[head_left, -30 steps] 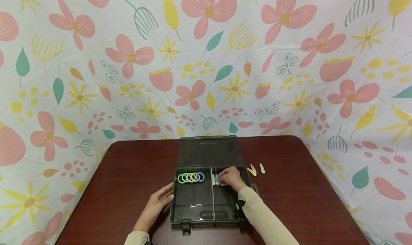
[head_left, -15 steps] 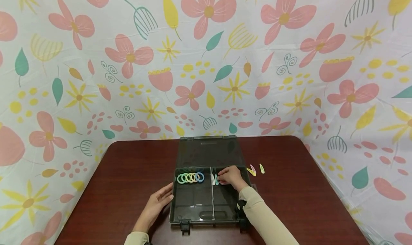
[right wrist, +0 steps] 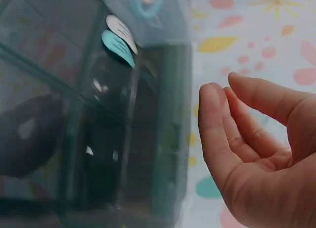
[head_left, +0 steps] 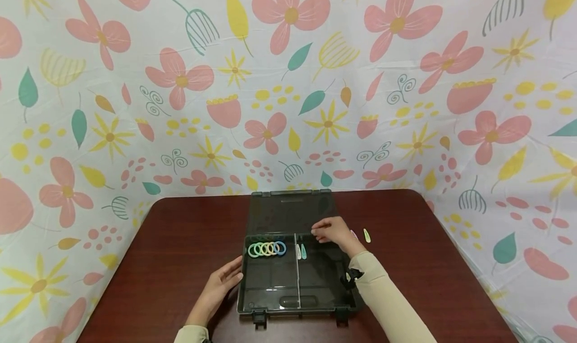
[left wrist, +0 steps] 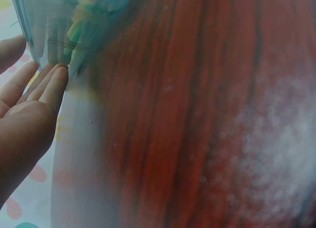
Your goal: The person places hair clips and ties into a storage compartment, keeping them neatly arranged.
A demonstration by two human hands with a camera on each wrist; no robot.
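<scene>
A dark see-through plastic case (head_left: 270, 295) lies with its lid (head_left: 288, 213) folded back. My left hand (head_left: 221, 283) rests its fingertips against the case's left wall, fingers fairly straight. Above the right compartment's back edge is my right hand (head_left: 333, 230); its thumb and fingers are loosely bent with nothing between them in the right wrist view. Below it, a white hair clip (right wrist: 121, 30) and a teal hair clip (right wrist: 117, 48) lie side by side by the divider (head_left: 297, 278). Several pastel rings (head_left: 267, 249) overlap in a row in the left compartment.
On the brown table (head_left: 180, 243), right of the case, lie a yellow-green hair clip (head_left: 367, 235) and a pink hair clip (head_left: 354, 234), partly hidden by the right hand. Two latches (head_left: 260, 319) stick out at the case's front. A floral cloth (head_left: 288, 107) hangs behind.
My right hand has let go of the teal hair clip and moved up and back to the right, uncovering it. The left hand has stayed at the case's side.
</scene>
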